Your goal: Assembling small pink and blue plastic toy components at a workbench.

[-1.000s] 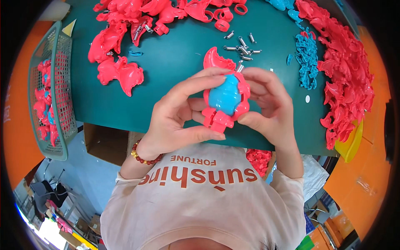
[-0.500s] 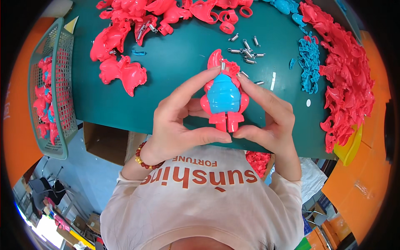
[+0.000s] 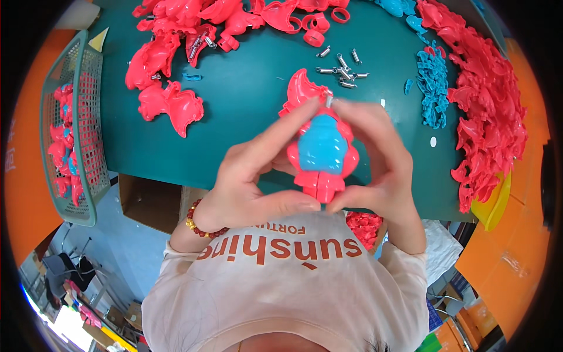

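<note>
Both my hands hold a red plastic toy figure (image 3: 322, 144) with a blue ribbed belly, just above the table's near edge. My left hand (image 3: 249, 176) closes round its left side, index fingertip at the top and thumb near its foot. From the opposite side my right hand (image 3: 381, 161) grips it in a similar way, slightly blurred. Between the index fingertips a small metal spring (image 3: 329, 101) shows at the toy's upper end. A curved red piece (image 3: 302, 91) sticks out there, joined to the figure as far as I can see. The toy's underside is hidden.
Loose metal springs (image 3: 345, 73) lie beyond my hands on the green table (image 3: 246, 100). Red shells (image 3: 170, 105) sit at the left, red parts (image 3: 487, 117) and small blue parts (image 3: 433, 88) at the right. A mesh basket (image 3: 88, 135) of red-and-blue toys stands far left.
The toy has moved slightly nearer to me and to the right, and its top tilts differently. My right fingers have curled in at its upper end.
</note>
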A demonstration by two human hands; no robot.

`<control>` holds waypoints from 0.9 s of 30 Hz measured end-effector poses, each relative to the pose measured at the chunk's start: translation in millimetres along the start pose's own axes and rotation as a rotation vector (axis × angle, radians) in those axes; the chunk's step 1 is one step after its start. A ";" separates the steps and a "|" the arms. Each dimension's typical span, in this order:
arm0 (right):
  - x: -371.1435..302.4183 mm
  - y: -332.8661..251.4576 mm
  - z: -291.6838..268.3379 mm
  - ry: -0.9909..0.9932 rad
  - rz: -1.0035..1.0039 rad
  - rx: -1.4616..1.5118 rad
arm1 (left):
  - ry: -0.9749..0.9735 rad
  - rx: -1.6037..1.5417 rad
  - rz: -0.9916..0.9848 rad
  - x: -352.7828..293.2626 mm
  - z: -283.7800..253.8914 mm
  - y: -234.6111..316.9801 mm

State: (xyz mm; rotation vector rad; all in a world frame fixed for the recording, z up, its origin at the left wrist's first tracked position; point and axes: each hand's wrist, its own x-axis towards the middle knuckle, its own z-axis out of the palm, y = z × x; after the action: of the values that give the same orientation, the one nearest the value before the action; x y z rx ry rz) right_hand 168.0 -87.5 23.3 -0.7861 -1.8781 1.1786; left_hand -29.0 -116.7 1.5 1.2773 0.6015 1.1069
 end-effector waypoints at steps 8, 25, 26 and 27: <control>-12.7 11.1 10.9 0.079 -0.078 -0.471 | 0.058 0.397 0.061 4.6 11.2 -5.3; -20.9 6.3 3.8 0.072 0.258 0.304 | -0.173 0.379 -0.080 17.8 -0.5 8.1; -22.9 10.0 0.7 0.062 0.294 0.291 | -0.132 0.393 -0.057 21.5 4.0 3.9; -23.3 10.5 -1.5 0.062 0.295 0.293 | -0.094 0.407 -0.035 24.8 8.0 0.7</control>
State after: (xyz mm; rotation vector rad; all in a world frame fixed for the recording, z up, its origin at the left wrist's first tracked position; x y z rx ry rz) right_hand 182.3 -101.7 7.5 -0.9415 -1.5263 1.5506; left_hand -12.4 -98.1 9.3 1.6505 0.8021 0.9160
